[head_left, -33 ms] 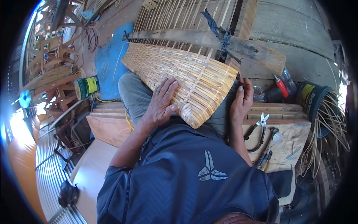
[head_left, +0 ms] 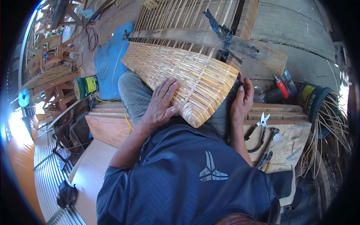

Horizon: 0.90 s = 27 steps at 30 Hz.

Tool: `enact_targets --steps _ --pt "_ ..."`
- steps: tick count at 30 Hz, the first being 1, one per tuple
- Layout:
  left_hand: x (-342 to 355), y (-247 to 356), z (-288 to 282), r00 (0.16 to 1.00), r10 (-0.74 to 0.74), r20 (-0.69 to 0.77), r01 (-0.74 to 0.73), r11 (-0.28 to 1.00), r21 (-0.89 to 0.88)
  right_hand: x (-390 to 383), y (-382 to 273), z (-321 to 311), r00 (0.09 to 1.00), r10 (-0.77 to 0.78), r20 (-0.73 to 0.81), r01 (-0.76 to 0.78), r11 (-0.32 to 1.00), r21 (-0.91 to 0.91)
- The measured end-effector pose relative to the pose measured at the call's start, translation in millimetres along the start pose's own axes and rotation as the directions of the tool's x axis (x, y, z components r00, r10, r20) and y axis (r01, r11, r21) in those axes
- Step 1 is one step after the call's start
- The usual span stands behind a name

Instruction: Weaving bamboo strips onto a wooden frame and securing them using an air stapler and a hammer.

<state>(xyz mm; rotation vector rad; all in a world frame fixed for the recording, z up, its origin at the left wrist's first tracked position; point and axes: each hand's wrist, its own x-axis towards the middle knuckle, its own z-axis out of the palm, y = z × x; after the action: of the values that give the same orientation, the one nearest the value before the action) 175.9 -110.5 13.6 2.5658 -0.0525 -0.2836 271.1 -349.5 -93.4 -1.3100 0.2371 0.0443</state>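
Note:
A tapering panel of woven pale cane (head_left: 202,82) rests across my jeans, its rounded near corner over my lap. It runs up under a worn wooden bar (head_left: 168,36) tied with dark blue cloth (head_left: 225,39), with long unwoven strips beyond. My left hand (head_left: 163,101) lies on the weave's lower left part, fingers spread and slightly bent. Just right of the panel's edge is my right hand (head_left: 242,101), fingers loosely bent and thumb apart, with nothing clearly held; whether its fingertips touch the rim I cannot tell.
Right: shears (head_left: 258,131), a hammer (head_left: 272,137) on boards (head_left: 290,138), a red-nozzled tube (head_left: 282,88), a bucket of strips (head_left: 311,105). Left: a green bucket (head_left: 84,88), a blue sheet (head_left: 107,75), stacked planks (head_left: 105,127), wooden frames (head_left: 48,56) and corrugated metal (head_left: 48,161).

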Motion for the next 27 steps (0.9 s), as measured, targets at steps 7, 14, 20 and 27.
enact_targets --steps 7,14,20,27 --pt "2.3 36.8 -2.6 0.993 0.118 -0.001 -0.118 0.993 -0.013 -4.0 3.2 -2.4 0.996 -0.064 0.062 0.069 0.994 -0.088" --pt "24.3 51.9 2.8 0.984 0.170 0.045 -0.171 0.985 0.011 -6.4 4.9 -1.6 0.998 -0.065 0.019 0.067 0.986 -0.150" --pt "29.8 67.2 -9.4 0.983 0.099 0.156 -0.131 0.969 0.210 -3.7 3.9 -0.2 0.998 -0.058 0.003 0.058 0.978 -0.203" --pt "23.2 63.3 0.2 0.991 0.099 0.090 -0.113 0.980 0.166 -3.2 5.0 -0.5 0.997 -0.080 0.001 0.078 0.965 -0.250"
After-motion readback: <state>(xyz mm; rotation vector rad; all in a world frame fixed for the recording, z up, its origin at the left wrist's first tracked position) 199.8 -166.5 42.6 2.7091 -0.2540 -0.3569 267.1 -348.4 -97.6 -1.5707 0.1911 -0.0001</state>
